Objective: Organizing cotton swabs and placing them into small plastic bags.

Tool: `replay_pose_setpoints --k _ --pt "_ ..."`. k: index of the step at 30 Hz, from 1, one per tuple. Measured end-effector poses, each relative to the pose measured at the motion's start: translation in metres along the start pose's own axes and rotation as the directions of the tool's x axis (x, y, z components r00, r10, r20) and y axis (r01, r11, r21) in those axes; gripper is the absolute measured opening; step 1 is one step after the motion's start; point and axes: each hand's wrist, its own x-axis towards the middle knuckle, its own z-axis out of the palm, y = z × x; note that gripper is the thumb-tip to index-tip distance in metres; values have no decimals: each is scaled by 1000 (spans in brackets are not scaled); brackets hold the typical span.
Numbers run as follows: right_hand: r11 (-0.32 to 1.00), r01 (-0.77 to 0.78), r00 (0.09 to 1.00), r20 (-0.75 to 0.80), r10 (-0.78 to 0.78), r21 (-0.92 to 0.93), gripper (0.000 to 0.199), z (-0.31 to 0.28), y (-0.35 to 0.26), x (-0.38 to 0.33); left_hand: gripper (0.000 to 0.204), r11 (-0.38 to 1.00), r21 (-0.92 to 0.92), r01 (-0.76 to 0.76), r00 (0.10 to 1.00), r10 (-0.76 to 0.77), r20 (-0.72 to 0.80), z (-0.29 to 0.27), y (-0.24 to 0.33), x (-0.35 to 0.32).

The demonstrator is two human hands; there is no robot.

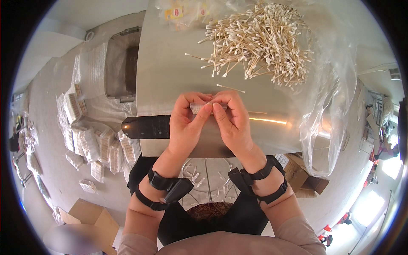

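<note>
My left hand (188,121) and my right hand (232,121) meet over the near part of the metal-topped table (170,63). Between them is a small clear plastic bag (196,106) with whitish contents, which look like cotton swab tips. Both thumbs and fingers are closed on the bag, one hand at each side, and they hide much of it. Just beyond the fingers lies a single cotton swab (230,88). Farther back, a large loose heap of cotton swabs (259,46) with wooden sticks spreads over the table.
A black rounded bar (146,127) juts past the table's left edge, beside my left hand. Clear plastic sheeting (325,127) drapes over the right side. On the floor lie several bagged swab packs (104,146), a grey bin (111,63) and open cartons (91,212).
</note>
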Motion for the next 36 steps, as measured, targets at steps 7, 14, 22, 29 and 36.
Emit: replay_pose_setpoints --k 7,14,22,29,36 --pt "999 -44 999 17 44 26 8 -4 -7 2 16 998 -63 16 999 -14 32 -4 9 0" --pt "999 -2 1000 -20 3 35 7 -11 -10 4 26 950 308 -55 995 26 98 -1 10 3" --pt "997 -74 992 101 73 7 5 -46 -22 15 22 869 431 244 949 -304 77 -3 30 5" --pt "961 -30 922 363 132 -274 5 -54 -44 24 19 837 406 367 826 -494 272 -5 24 4" --pt "965 -240 945 200 258 -109 11 -61 -31 23 27 804 309 508 738 -592 324 -3 24 5"
